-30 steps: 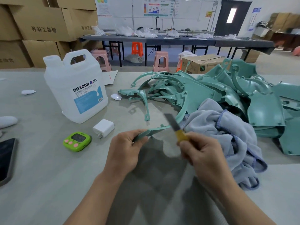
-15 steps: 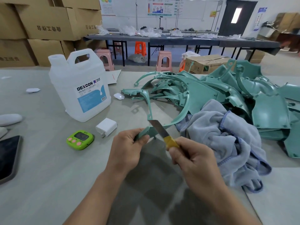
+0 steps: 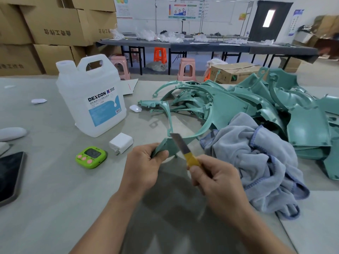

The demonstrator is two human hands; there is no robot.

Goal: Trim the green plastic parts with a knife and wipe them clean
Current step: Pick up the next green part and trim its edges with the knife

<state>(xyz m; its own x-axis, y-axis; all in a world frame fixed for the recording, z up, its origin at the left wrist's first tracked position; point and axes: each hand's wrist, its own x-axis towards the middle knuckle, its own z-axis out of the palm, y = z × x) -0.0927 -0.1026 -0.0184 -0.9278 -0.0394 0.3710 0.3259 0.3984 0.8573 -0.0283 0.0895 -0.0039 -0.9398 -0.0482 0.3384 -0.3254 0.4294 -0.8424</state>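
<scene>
My left hand [image 3: 144, 166] grips the near end of a curved green plastic part [image 3: 169, 146] just above the table. My right hand [image 3: 217, 181] holds a knife [image 3: 183, 148] with a yellow handle. Its grey blade points up and left and lies against the edge of the held part. A large pile of green plastic parts [image 3: 256, 109] fills the right half of the table. A grey-blue cloth [image 3: 256, 158] lies crumpled in front of that pile, right of my right hand.
A white DEXCON jug [image 3: 91, 98] stands at the left on the grey table [image 3: 55, 189]. Near it lie a white charger [image 3: 121, 143], a green timer [image 3: 91, 157] and a dark phone [image 3: 9, 177] at the left edge. Cardboard boxes, stools and a long bench stand behind.
The knife blade has moved left and down from above the cloth onto the edge of the held part. My left hand keeps its grip on the part.
</scene>
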